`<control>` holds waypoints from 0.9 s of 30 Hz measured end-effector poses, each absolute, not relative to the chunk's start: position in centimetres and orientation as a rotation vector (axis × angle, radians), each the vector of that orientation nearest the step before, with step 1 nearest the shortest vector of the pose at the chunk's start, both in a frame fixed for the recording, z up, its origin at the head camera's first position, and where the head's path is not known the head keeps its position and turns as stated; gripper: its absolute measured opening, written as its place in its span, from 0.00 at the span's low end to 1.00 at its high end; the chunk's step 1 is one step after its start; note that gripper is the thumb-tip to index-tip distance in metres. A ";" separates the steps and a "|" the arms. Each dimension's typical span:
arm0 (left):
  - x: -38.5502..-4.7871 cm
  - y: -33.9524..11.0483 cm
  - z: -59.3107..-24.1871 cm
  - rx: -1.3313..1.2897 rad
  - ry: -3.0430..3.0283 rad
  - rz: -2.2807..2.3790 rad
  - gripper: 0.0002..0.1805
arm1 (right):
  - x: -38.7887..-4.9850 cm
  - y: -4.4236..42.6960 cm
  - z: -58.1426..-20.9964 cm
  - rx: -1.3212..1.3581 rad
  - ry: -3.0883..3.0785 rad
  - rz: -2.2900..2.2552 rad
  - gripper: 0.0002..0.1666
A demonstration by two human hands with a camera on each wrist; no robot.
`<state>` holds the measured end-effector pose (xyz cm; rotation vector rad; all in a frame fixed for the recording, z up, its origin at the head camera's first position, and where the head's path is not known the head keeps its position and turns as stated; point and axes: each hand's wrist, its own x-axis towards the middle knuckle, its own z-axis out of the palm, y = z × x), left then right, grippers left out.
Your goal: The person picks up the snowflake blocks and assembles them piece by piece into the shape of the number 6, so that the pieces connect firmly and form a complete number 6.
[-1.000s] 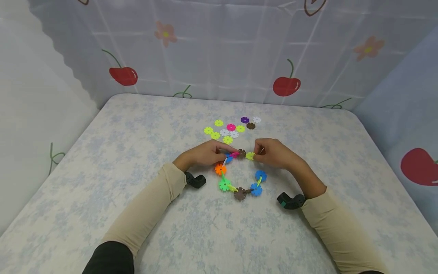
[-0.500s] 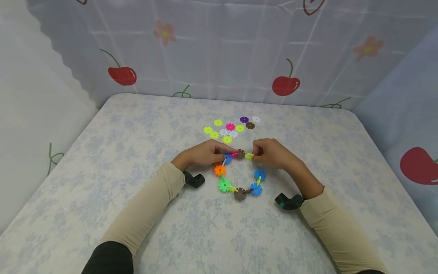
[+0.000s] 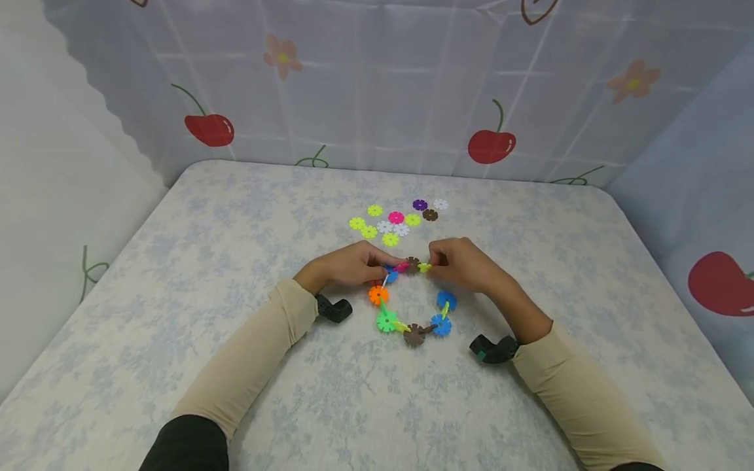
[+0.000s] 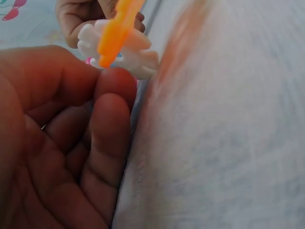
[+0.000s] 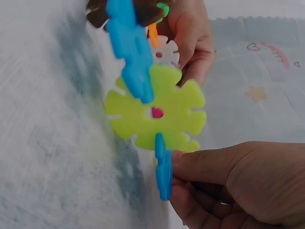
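Observation:
A curved chain of slotted snowflake discs lies on the table in the head view, with a gap at its right side. My left hand (image 3: 353, 263) pinches it at the upper left, by the blue disc (image 3: 391, 275) and the pink disc (image 3: 402, 267). My right hand (image 3: 462, 263) pinches the yellow-green disc (image 3: 424, 267), which meets the brown disc (image 3: 413, 264). An orange disc (image 4: 116, 36) and a white disc (image 4: 138, 62) stand before the left fingertips. In the right wrist view, a yellow-green disc (image 5: 133, 119) and blue disc (image 5: 164, 171) of the chain's other end partly cover the right fingertips.
Beyond the hands lie several loose discs, among them a purple disc (image 3: 420, 205), a brown disc (image 3: 430, 214) and a pink disc (image 3: 396, 217). A patterned cloth covers the table (image 3: 265, 405). A cherry-print curtain (image 3: 377, 91) hangs behind it.
My right hand has moved slightly left with the yellow-green disc, closing up to the brown disc. The orange disc has shifted a little toward me. My left hand stays almost in place.

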<state>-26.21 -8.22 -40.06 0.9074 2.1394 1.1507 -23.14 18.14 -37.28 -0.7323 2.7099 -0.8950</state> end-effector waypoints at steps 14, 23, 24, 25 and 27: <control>-26.1 -8.5 -39.9 0.941 2.049 1.197 0.22 | -23.4 17.8 -38.1 -0.777 2.734 -0.986 0.12; -26.7 -8.5 -40.4 0.890 2.115 1.252 0.17 | -24.6 18.8 -37.8 -0.850 2.569 -0.995 0.10; -26.7 -8.4 -40.4 0.902 2.123 1.244 0.16 | -24.9 19.2 -37.7 -0.828 2.567 -0.990 0.12; -26.7 -8.4 -40.5 0.915 2.122 1.239 0.15 | -25.3 19.7 -37.6 -0.798 2.571 -0.986 0.15; -26.7 -8.2 -40.5 0.937 2.114 1.232 0.14 | -26.1 20.7 -37.7 -0.721 2.585 -0.975 0.21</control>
